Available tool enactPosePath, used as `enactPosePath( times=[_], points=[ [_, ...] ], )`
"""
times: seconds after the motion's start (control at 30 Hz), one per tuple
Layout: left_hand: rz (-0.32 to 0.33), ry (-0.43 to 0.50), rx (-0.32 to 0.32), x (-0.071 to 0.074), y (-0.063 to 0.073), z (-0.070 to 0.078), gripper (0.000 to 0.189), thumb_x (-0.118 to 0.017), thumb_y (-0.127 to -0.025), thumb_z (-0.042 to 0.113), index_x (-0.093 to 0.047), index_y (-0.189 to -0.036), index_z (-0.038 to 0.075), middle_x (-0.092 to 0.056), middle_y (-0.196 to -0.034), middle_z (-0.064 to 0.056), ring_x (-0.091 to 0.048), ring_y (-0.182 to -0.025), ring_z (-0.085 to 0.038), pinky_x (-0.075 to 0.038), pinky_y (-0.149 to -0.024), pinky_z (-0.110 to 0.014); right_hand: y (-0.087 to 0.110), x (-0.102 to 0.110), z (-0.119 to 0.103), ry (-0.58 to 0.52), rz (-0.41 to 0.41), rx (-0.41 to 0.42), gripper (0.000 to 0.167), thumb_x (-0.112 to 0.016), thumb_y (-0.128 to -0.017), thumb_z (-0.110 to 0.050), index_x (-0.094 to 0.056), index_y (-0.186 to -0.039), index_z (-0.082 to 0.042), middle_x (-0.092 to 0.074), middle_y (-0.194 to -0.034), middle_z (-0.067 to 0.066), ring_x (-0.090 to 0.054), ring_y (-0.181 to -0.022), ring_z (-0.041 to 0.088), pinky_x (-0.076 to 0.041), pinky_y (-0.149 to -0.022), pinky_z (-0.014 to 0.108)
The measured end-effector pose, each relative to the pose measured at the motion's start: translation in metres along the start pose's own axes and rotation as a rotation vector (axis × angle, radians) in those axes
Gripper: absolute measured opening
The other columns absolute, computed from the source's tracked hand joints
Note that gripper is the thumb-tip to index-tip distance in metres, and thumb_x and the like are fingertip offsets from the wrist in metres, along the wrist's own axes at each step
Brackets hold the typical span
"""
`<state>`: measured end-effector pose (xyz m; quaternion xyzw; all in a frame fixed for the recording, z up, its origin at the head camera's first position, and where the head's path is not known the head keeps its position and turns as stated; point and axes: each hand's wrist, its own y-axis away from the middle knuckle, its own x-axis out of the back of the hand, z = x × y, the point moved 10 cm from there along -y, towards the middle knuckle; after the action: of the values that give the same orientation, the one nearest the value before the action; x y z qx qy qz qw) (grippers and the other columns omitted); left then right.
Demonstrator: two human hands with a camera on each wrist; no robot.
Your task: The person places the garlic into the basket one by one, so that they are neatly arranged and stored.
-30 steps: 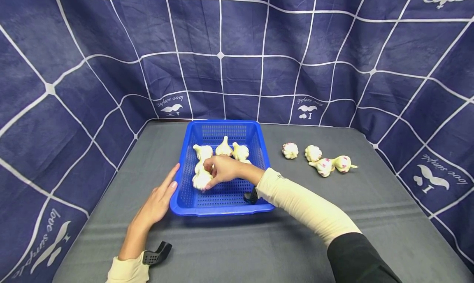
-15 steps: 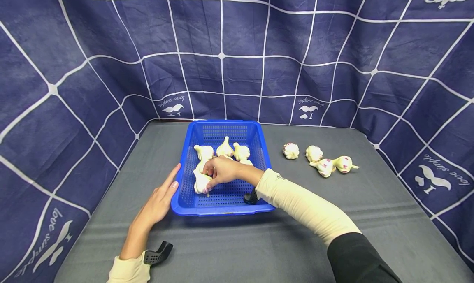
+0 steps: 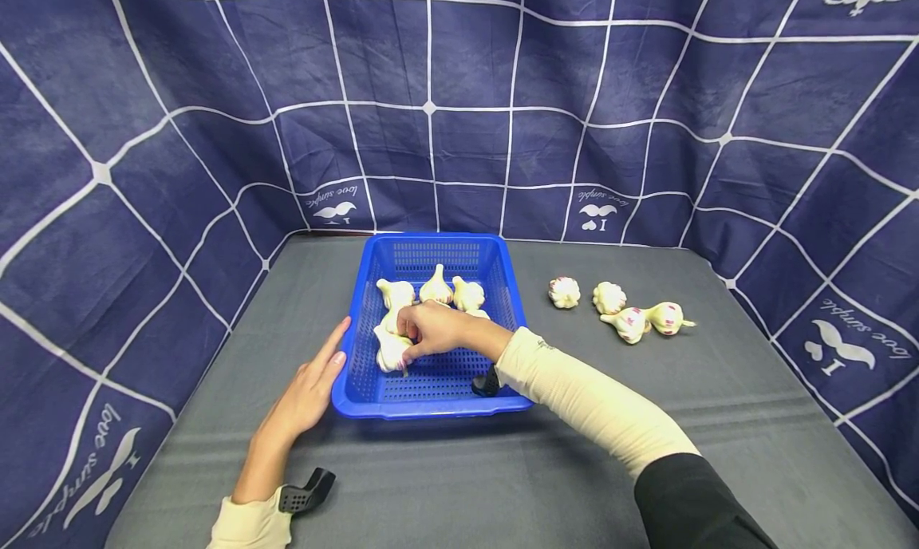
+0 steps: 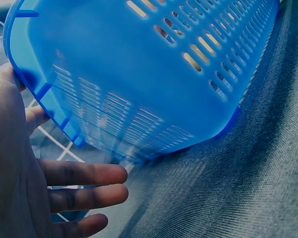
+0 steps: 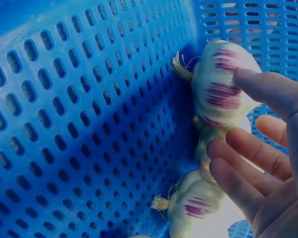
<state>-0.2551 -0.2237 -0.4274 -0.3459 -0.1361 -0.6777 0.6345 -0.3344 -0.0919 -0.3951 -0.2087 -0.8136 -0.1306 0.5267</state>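
Inside a blue plastic basket point(image 3: 431, 409) my right hand point(image 3: 439, 328) pinches a white garlic bulb point(image 3: 390, 353) near the left wall. In the right wrist view its thumb lies on this purple-streaked bulb point(image 5: 221, 87), while the other fingers reach over the neighbouring bulbs point(image 5: 196, 201). Several more bulbs, among them an upright one point(image 3: 435, 286), stand towards the back of the basket; my right hand partly covers some. My left hand point(image 3: 305, 393) rests against the basket's left rim. Its lower fingers point(image 4: 89, 196) extend straight beside the outer wall in the left wrist view.
On the grey tabletop point(image 3: 459, 485), right of the basket, lie several loose garlic bulbs, one apart point(image 3: 563, 293) and the others bunched point(image 3: 628, 324). A blue curtain with white lines point(image 3: 467, 142) encloses the back and sides.
The bulb under my right hand has turned a little, and its root end now shows lower, towards the front. My right hand has shifted only slightly; my left hand stays at the rim.
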Motion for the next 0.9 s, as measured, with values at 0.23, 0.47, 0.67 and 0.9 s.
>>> enactPosePath(
  times=[0.23, 0.47, 0.67, 0.9],
  points=[
    [0.024, -0.017, -0.033, 0.001, 0.000, 0.000, 0.050, -0.031, -0.109, 0.027, -0.026, -0.158, 0.020, -0.038, -0.153, -0.018, -0.047, -0.128, -0.047, -0.035, -0.103, -0.063, 0.001, 0.001, 0.000, 0.039, 0.014, 0.024, 0.035, -0.084, -0.079, -0.026, -0.063, -0.097, -0.005, -0.070, -0.084, 0.005, -0.060, -0.072, 0.006, -0.047, -0.069, 0.019],
    [0.015, -0.017, -0.031, 0.000, -0.002, 0.001, 0.051, -0.032, -0.109, 0.027, -0.025, -0.158, 0.019, -0.037, -0.154, -0.018, -0.047, -0.129, -0.046, -0.034, -0.103, -0.063, 0.002, 0.008, 0.000, -0.019, 0.012, 0.009, 0.031, -0.084, -0.080, -0.022, -0.066, -0.096, -0.002, -0.071, -0.087, 0.008, -0.064, -0.075, 0.009, -0.048, -0.070, 0.016],
    [0.011, -0.015, -0.031, 0.000, -0.002, 0.001, 0.051, -0.032, -0.109, 0.027, -0.025, -0.158, 0.020, -0.038, -0.153, -0.019, -0.047, -0.129, -0.046, -0.034, -0.103, -0.063, 0.004, 0.012, -0.002, -0.056, -0.018, -0.016, 0.029, -0.081, -0.082, -0.023, -0.066, -0.095, -0.002, -0.070, -0.085, 0.005, -0.062, -0.074, 0.006, -0.048, -0.071, 0.017],
    [0.016, -0.008, -0.023, 0.002, -0.001, 0.001, 0.051, -0.032, -0.109, 0.027, -0.025, -0.158, 0.020, -0.038, -0.152, -0.020, -0.047, -0.128, -0.047, -0.034, -0.103, -0.064, 0.009, 0.030, 0.000, -0.102, 0.007, -0.031, 0.026, -0.079, -0.085, -0.024, -0.066, -0.096, -0.004, -0.069, -0.086, -0.001, -0.065, -0.079, 0.007, -0.049, -0.075, 0.018]
  ],
)
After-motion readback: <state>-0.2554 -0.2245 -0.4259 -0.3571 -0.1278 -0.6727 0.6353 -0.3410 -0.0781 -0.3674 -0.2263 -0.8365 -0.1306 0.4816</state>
